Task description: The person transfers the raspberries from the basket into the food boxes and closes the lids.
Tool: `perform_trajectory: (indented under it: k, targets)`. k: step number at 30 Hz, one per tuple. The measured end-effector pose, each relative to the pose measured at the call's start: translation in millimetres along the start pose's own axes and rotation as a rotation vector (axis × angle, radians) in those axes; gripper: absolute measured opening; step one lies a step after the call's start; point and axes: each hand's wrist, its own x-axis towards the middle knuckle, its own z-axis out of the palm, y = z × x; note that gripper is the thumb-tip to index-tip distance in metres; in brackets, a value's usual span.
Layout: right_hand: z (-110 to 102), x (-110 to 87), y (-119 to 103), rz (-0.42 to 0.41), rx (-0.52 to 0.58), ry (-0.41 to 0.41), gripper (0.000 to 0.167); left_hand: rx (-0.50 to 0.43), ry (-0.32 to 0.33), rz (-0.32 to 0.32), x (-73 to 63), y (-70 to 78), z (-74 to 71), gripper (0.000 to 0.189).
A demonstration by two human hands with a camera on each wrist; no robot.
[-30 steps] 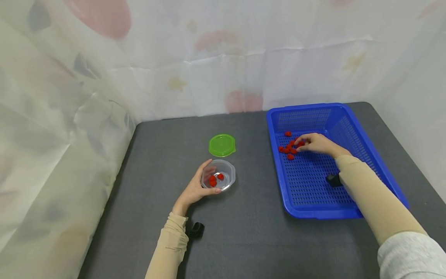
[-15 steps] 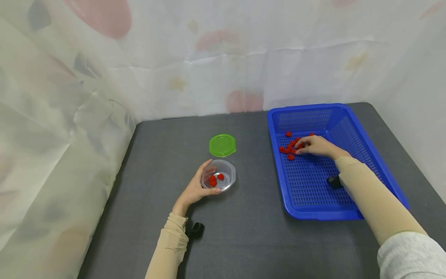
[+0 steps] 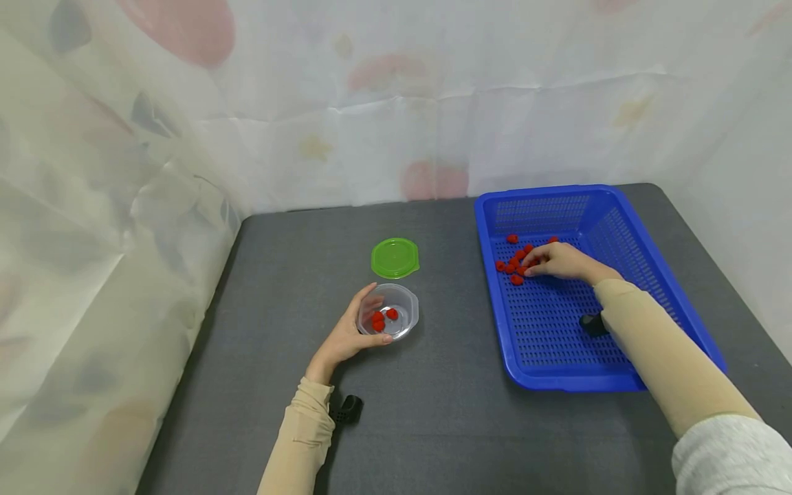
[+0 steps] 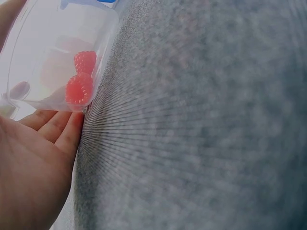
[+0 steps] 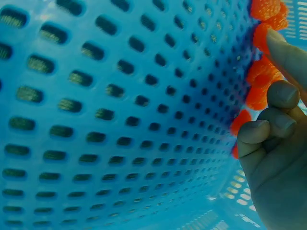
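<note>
While the right hand (image 3: 559, 261) is right up against the raspberries (image 3: 510, 269), the left hand (image 3: 346, 335) is well apart.

Right fingers (image 5: 283, 93) look bunched narrow, touching one berry (image 5: 260, 34), can't tell if it's pinched. Most sit just left of those fingers on the blue basket's (image 3: 544, 344) floor, roundish, no real long axis. Left fingers wrap the clear tub (image 3: 405, 298), three berries inside, on the desk (image 3: 445, 419), green lid (image 3: 394, 258) just beyond.
</note>
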Motion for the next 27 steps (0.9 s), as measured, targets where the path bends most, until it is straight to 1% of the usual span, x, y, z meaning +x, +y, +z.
perform_trajectory:
  k: [6,13,17,25,27]
  targets:
    - [-0.3,0.1,-6.1,-0.04,-0.017,0.007,0.022,0.0,-0.007,-0.016,0.1,1.3,-0.4,0.098]
    - [-3.2,-4.1,-9.2,-0.022,-0.015,0.007,0.023,0.001,-0.012,-0.021,0.3,2.4,-0.2,0.099]
    - [-6.7,-9.2,-11.8,-0.03,-0.038,0.014,0.026,0.008,-0.013,-0.024,0.2,2.8,-0.6,0.099]
    - [-19.4,-21.9,-25.4,-0.01,-0.03,0.026,0.024,0.018,-0.017,-0.028,0.5,4.0,-0.7,0.099]
    - [-22.4,-24.6,-28.8,-0.009,-0.041,0.033,0.026,0.018,-0.019,-0.029,0.7,4.0,-0.6,0.099]
